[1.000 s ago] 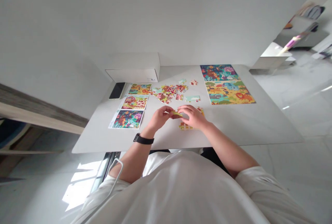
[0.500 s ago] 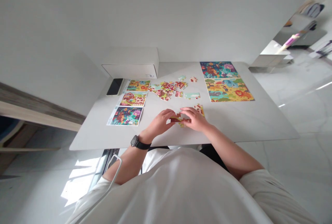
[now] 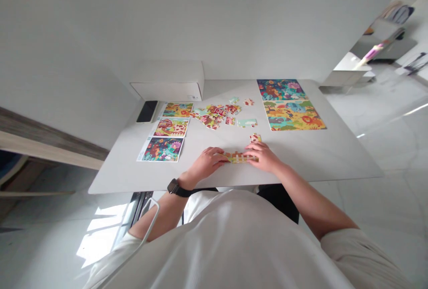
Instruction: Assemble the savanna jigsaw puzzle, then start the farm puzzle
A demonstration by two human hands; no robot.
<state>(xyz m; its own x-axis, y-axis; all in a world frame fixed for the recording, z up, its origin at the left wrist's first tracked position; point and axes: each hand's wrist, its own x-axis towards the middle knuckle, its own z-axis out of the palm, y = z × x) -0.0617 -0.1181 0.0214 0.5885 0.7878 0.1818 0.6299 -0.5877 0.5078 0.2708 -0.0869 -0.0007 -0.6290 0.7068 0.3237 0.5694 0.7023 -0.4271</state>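
Note:
A strip of joined jigsaw pieces with a yellow-green ground and a pale fence lies near the table's front edge. My left hand has its fingers closed on the strip's left end. At the opposite end, my right hand grips the strip between thumb and fingers, covering part of it. Just behind the right fingers sits a brown-and-white patterned puzzle piece. Farther back are a pale green section, a small pink-and-red piece and a heap of loose jigsaw pieces.
Three small picture sheets form a column at left, beside a phone. A white box stands against the wall. Two finished-looking animal puzzles lie at the back right. Two single pieces rest near the heap.
The strip, tilted up between my hands before, now lies flat with its fence picture facing up. My right hand has shifted to the right, widening the gap between the hands.

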